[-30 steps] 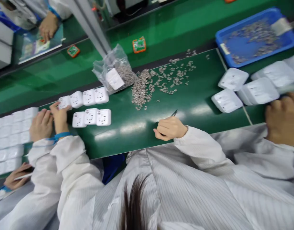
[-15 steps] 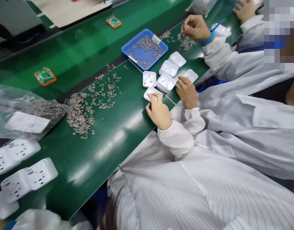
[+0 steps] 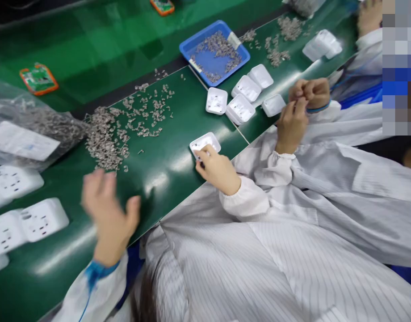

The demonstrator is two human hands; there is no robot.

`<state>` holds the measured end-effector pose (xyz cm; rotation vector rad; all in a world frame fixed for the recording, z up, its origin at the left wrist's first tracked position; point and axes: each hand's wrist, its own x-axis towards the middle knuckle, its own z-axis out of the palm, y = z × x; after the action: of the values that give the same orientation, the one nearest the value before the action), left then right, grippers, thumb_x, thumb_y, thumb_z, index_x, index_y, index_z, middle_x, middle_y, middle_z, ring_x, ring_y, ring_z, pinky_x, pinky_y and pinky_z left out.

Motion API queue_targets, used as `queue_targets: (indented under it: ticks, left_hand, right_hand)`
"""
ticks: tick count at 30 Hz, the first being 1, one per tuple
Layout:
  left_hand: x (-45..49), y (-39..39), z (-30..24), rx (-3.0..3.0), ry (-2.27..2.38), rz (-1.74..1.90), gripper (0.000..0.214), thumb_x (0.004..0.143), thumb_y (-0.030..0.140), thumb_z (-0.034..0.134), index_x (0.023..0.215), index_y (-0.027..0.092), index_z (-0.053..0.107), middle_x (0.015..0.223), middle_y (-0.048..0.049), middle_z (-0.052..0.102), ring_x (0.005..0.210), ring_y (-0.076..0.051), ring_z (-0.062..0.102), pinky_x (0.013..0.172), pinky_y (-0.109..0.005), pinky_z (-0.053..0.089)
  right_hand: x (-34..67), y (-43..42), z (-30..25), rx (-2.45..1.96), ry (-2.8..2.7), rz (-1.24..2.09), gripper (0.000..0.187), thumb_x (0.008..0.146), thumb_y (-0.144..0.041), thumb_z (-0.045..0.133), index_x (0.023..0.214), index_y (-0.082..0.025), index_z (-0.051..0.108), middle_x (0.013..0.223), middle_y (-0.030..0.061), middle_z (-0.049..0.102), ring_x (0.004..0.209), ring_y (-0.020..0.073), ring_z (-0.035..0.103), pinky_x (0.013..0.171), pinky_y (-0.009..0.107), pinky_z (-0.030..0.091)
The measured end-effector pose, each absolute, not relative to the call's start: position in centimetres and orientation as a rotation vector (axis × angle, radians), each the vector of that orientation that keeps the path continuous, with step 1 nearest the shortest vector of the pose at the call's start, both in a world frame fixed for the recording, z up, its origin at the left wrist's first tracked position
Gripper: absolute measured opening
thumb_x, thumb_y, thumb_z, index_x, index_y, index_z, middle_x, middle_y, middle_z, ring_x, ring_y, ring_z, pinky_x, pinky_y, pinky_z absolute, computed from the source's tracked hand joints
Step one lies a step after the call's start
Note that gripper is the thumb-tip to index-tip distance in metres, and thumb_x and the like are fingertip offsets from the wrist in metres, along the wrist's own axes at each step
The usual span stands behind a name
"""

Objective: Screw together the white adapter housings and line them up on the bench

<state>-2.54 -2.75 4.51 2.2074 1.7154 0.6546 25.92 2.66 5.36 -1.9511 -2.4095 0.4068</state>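
The person's right hand (image 3: 218, 169) sits near the middle of the view with its fingers curled onto one white plastic cover (image 3: 204, 143), which lies flat on the green belt (image 3: 172, 161) at the hand's 11 o'clock. Whether the fingers truly grip the cover or only press on it cannot be told. The left hand (image 3: 109, 213) hangs blurred above the belt at 8 o'clock from the right hand, fingers spread and loose, holding nothing.

At 10 o'clock from the right hand lies one loose heap of small metal parts (image 3: 125, 129), too many and too small to count. At 12 o'clock stands one blue tray (image 3: 192, 44) with more of the same parts in it. Between tray and hand, at 1 o'clock, lie four more white covers (image 3: 239, 108) in a loose cluster.

At the far left, at 9 o'clock, sit white socket blocks (image 3: 43, 218); three show clearly, with a sliver of another at the edge. Above them lies one clear plastic bag (image 3: 31, 129) of metal parts with a white label. Two small orange-rimmed circuit boards (image 3: 38, 79) rest on the far belt at 10 and 12 o'clock.

At 2 o'clock, a co-worker's two hands (image 3: 301, 105) are raised together, pinched over something too small to make out.
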Motion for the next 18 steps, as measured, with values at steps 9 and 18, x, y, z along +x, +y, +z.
queue_targets:
  ticks: [9, 18]
  left_hand:
    - [0.6, -1.2, 1.6, 2.124, 1.621, 0.42, 0.053, 0.102, 0.044, 0.041, 0.151, 0.023, 0.043, 0.159, -0.008, 0.038, 0.154, -0.031, 0.02, 0.125, -0.058, 0.006]
    - [-0.2, -0.4, 1.3, 2.046, 1.623, 0.532, 0.057, 0.097, 0.034, 0.046, 0.152, 0.02, 0.039, 0.161, -0.0056, 0.035, 0.155, -0.031, 0.013, 0.125, -0.06, -0.003]
  right_hand:
    - [21.3, 3.5, 7.8, -0.966, -2.367, 0.943, 0.021, 0.096, -0.019, 0.055, 0.111, -0.018, 0.069, 0.107, 0.0044, 0.074, 0.093, 0.016, 0.07, 0.085, 0.03, 0.054]
    - [15.7, 7.7, 12.3, -0.374, -1.473, 1.33, 0.052, 0.093, -0.029, 0.059, 0.051, -0.018, 0.03, 0.042, -0.0064, 0.025, 0.033, 0.0042, 0.023, 0.036, 0.024, 0.017]
